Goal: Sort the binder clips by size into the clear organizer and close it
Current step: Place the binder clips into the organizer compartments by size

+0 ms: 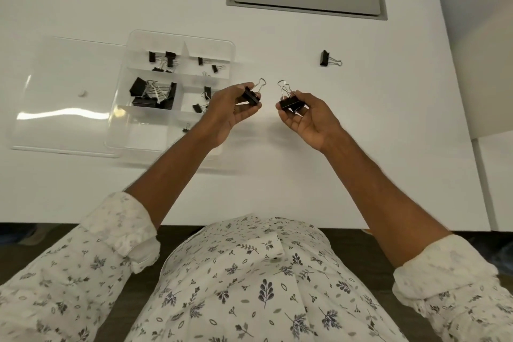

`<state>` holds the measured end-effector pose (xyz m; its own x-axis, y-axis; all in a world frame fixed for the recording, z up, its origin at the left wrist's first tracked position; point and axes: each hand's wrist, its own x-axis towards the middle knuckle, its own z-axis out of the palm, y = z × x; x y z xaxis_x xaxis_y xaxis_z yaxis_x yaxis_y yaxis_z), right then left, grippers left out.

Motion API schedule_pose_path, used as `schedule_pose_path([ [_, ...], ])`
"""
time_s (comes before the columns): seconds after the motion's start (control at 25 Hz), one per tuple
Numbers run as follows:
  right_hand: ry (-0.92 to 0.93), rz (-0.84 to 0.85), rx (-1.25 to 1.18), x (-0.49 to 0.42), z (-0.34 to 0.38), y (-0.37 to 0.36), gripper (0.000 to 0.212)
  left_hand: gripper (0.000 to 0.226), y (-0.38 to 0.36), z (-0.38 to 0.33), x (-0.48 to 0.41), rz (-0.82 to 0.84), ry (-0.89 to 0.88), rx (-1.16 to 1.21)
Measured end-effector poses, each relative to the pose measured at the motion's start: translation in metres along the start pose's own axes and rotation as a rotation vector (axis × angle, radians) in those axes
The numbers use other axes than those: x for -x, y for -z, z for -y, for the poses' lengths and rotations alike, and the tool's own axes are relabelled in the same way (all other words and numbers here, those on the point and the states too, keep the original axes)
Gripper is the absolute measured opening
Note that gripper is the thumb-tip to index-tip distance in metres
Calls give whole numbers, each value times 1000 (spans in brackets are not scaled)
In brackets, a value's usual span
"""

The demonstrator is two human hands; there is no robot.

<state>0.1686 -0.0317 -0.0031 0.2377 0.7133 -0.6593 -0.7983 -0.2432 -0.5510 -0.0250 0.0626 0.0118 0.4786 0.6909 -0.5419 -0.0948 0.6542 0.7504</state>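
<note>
Black binder clip point(251, 97) pinched in left hand point(231, 112) grip | right hand point(311, 119) grip pinches another clip point(290, 104) (wire handles up)

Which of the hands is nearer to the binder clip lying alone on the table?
Right. The right hand is left of the lone binder clip and lower in view; the left hand is farther left.

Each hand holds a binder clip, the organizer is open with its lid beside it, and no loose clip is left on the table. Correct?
Not quite. The head view shows one loose clip lying on the table, beyond the right hand. The rest holds.
</note>
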Motion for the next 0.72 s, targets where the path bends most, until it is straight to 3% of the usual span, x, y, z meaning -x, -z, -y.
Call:
schedule_pose_path([
  [0.24, -64, 136, 164, 16, -72, -90, 19, 23, 117, -36, 58, -24, -183, -298],
  [0.4, -49, 188, 365, 19, -122, -146, 17, 22, 185, -49, 91, -247, -331, -763],
  [0.48, -35, 185, 472, 18, -142, -169, 15, 25, 207, -47, 100, -283, -397, -870],
  [0.64, 46, 168, 658, 19, -168, -198, 25, 42, 233, -28, 102, -262, -554, -1003],
  [0.72, 81, 179, 722, 20, -173, -205, 29, 60, 237, -22, 100, -286, -591, -952],
])
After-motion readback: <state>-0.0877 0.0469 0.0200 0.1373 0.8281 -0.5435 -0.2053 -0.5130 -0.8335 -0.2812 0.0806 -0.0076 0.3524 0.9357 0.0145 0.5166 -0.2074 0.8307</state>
